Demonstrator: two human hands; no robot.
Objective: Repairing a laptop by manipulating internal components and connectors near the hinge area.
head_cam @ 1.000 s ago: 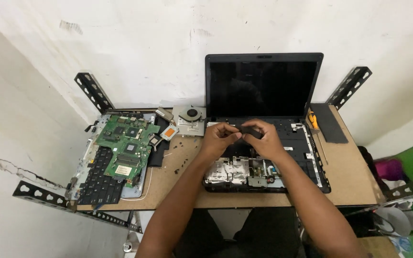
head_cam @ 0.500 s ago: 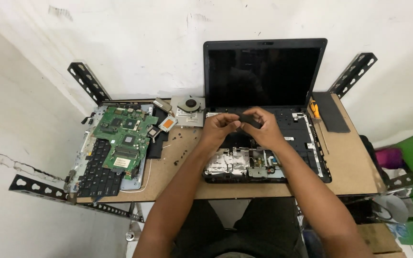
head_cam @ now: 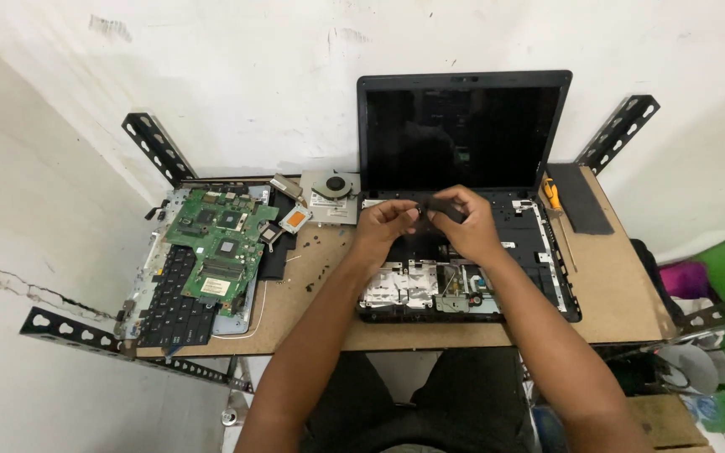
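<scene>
I'm holding a small black part [head_cam: 445,208] between both hands, just above the open laptop base [head_cam: 547,252], in front of the dark screen [head_cam: 463,130]. My left hand [head_cam: 383,225] pinches its left end with fingertips; my right hand [head_cam: 463,225] curls round the other end. The step looks like handling a part over the stripped base (probably a strip or hinge cover; too small to tell). Its long axis runs left to right, roughly level. Any next move needs a steady two-handed grip. The green board [head_cam: 220,243] lies well apart.

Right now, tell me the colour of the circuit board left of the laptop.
Green circuit board, head view.
</scene>
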